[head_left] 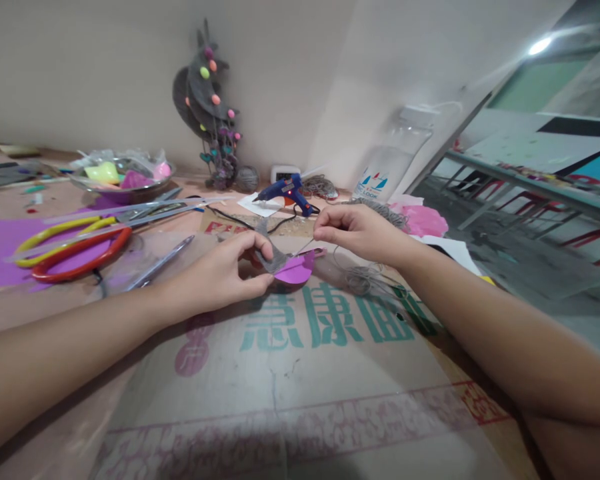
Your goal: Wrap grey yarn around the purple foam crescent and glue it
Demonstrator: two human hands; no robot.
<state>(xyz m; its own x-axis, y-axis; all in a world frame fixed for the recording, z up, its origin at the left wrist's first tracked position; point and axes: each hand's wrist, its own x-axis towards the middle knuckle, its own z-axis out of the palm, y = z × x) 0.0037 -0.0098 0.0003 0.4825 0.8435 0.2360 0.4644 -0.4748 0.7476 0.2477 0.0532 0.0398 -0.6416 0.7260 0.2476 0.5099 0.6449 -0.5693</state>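
Two bare hands meet near the middle of the frame. The left hand [237, 268] pinches a soft gray piece [276, 259] between its thumb and fingers. Just right of that, a bright purple piece [298, 269] with a round edge pokes out next to the thumb tip. The right hand [357, 230] has its fingertips pressed together on a thin gray string [305, 247], which runs down to the gray piece.

Below the right hand is a messy tangle of string [365, 279]. Under it all lies a big sheet of cardboard [280, 387], with green writing in the middle and a red pattern near the bottom of the frame.

Just above the hands, a blue glue gun [289, 191] sits by some white paper [260, 204]. Left of the middle is a pen [163, 261], and farther left are scissors [119, 233] with red and yellow handles, on top of purple sheets [0, 250]. A shiny dish [140, 193] full of bright bits is behind them. Near the top middle, a gray moon decoration [207, 100] has colorful balls on it. Upper right of the middle stands a clear bottle [393, 157], with crumpled pink stuff [425, 220] below it.
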